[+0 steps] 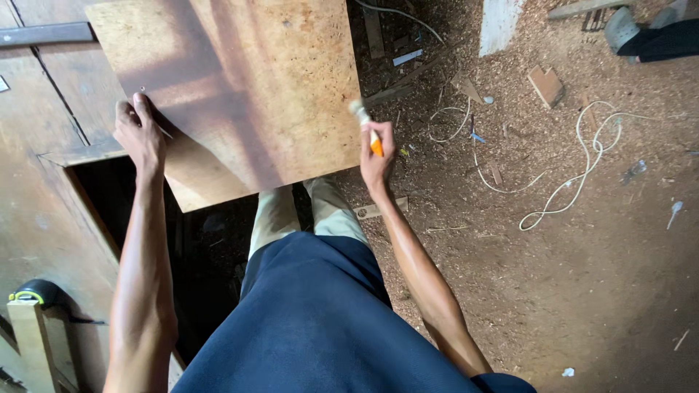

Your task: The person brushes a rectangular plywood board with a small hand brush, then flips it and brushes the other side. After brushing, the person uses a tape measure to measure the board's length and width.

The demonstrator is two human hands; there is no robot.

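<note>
- Left hand (pixel 140 135) lay flat on the board's (pixel 240 87) left edge, fingers together, thumb apart.
- Right hand (pixel 376 156) was closed around a brush (pixel 366 125) with an orange handle, bristles up, just off the board's right edge.
- Board was tilted, resting over the workbench (pixel 44 182) and above the person's legs.
- No containers in view.
- Floor (pixel 582 276) was covered in sawdust; white cord (pixel 575 182) looped well right; wood scraps (pixel 546 84) lay near it.
- Tape measure (pixel 33 292) sat at lower left.

Dim indoor light, warm patches + striped shadows on board (pixel 233 87); dark gap below it; sharp center, wide-angle stretch at edges.
</note>
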